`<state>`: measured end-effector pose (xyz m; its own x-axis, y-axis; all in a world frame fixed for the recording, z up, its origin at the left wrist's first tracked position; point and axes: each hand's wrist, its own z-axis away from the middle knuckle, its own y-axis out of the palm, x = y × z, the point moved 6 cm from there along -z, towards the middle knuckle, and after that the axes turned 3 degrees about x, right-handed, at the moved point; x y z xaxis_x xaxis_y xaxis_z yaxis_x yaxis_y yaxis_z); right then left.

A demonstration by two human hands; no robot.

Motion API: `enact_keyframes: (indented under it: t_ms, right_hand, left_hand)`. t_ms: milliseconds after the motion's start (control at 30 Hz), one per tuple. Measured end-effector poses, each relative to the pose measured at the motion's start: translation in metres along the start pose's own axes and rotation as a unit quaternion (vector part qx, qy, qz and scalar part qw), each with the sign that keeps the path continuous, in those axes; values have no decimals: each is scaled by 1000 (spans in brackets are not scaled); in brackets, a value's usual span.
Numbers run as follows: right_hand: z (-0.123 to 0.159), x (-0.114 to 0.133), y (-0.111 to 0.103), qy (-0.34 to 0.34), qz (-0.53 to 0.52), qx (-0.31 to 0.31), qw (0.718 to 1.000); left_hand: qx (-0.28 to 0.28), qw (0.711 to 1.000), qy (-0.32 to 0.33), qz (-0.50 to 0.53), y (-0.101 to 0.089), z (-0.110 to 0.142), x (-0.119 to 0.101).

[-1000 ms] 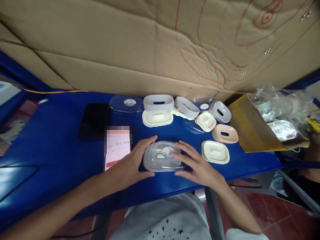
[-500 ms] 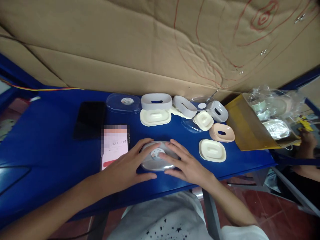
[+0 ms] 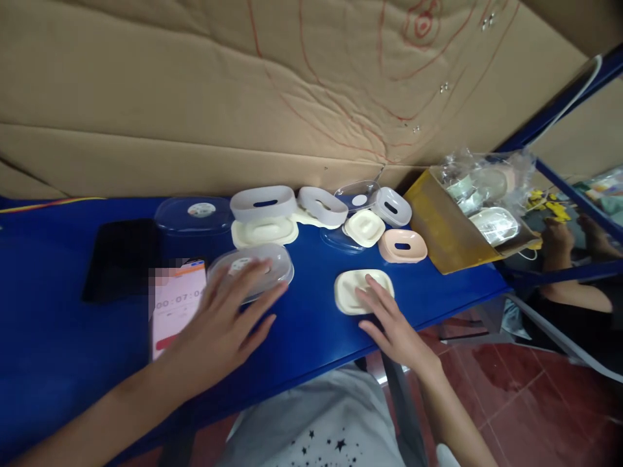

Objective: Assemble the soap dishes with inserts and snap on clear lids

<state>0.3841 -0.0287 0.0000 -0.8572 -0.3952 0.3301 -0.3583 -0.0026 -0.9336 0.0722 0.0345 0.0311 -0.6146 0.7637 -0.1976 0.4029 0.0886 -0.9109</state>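
My left hand [image 3: 231,311] is open, its spread fingers over a clear-topped oval box [image 3: 280,266] with a round label, partly covered by the fingers. Whether they press on it I cannot tell. On the right, my right hand [image 3: 392,324] is also open, fingertips at a cream oval lid-like piece [image 3: 346,293] with a raised middle, lying flat on the blue table [image 3: 302,324]. Behind stand two grey oval covers with slots, one grey cover [image 3: 263,202] above a cream piece [image 3: 272,230]. A peach slotted cover [image 3: 403,245] sits beyond my right hand.
Clear plastic trays [image 3: 175,217] lie along the back. A dark phone-like slab [image 3: 119,256] and a phone showing a timer [image 3: 178,301] are at left. An open cardboard box [image 3: 433,227] holds bagged pieces at right. Another person's arm [image 3: 559,250] shows beyond it.
The clear-topped box has gone left and back, towards the cream piece behind it. My left hand stays with it; my right hand has left it and moved right to the cream lid-like piece.
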Motion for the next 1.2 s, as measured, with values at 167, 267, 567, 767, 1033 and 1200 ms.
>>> enact_keyframes:
  t_ms: [167,267,567,767,1033,1200]
  right_hand:
    - [-19,-75,-40,61,67,-131,987]
    - [-21,-115,-51,76,131,-161,975]
    - [5,31,-20,-90,4,-62,994]
    - [-27,76,-4,-147,40,-26,988]
    - [-33,60,9,-166,5,22,986]
    - [-71,-48,-25,-4,78,-88,993]
  left_hand:
    - [100,984,146,-12,27,-14,-60]
    - [116,983,141,5,42,-20,-63]
    - [128,988,87,-2,40,-1,-37]
    - [44,999,21,16,37,1,-25]
    - [57,995,34,69,40,5,-23]
    - [41,995,43,80,36,7,-22]
